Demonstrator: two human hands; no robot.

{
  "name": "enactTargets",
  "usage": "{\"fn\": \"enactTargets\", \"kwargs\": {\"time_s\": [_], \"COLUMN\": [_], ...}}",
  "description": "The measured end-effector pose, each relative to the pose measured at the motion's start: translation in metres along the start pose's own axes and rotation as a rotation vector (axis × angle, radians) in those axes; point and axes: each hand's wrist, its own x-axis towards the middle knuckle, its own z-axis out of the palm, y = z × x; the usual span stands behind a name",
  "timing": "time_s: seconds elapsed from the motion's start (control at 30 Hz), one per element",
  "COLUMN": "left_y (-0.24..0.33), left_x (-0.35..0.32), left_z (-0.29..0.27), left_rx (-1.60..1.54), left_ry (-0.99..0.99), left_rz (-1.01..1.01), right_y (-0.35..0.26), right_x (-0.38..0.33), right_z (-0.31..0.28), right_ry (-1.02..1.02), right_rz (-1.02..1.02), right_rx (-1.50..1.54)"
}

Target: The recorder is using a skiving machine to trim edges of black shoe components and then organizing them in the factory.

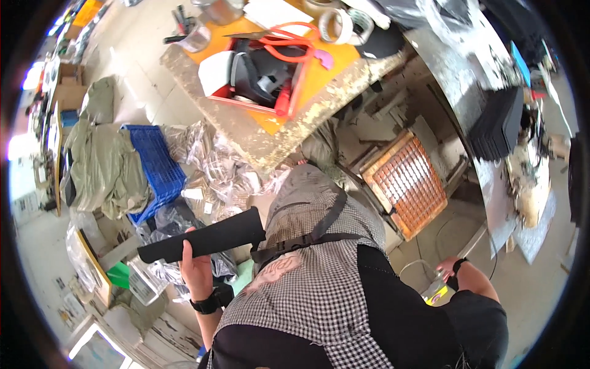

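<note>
My left hand [195,269], with a black watch on the wrist, is closed around a long black bundle of flat material [206,237]. It holds the bundle roughly level beside my checked shirt and black apron straps [307,246]. My right hand [447,267], with a dark band on the wrist, is low on the right, over a white container with a yellow label [434,293]. Whether its fingers grip the container is too small to make out.
A worn workbench [270,138] with an orange top carries a red tray of black pieces [261,77], orange-handled scissors [289,40] and tape rolls [344,24]. To the left lie a blue crate [153,169], green cloth [101,163] and plastic bags [215,169]. An orange grid crate [405,181] and stacked black sheets [501,123] are on the right.
</note>
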Motion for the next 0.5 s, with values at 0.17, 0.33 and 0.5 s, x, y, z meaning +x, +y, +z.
{"fn": "enactTargets", "kwargs": {"time_s": [0.17, 0.33, 0.5], "left_y": [0.005, 0.003, 0.01], "left_x": [0.019, 0.015, 0.018], "left_z": [-0.002, -0.015, -0.039], "left_rx": [-0.102, -0.191, -0.294], "left_ry": [0.023, 0.126, 0.216], "left_rz": [-0.016, 0.02, 0.074], "right_y": [-0.009, -0.102, -0.205], "right_x": [-0.012, -0.11, -0.152], "right_z": [-0.01, -0.081, -0.151], "right_ry": [-0.406, -0.315, -0.152], "right_rz": [0.224, 0.177, 0.149], "right_rx": [-0.079, -0.321, -0.561]}}
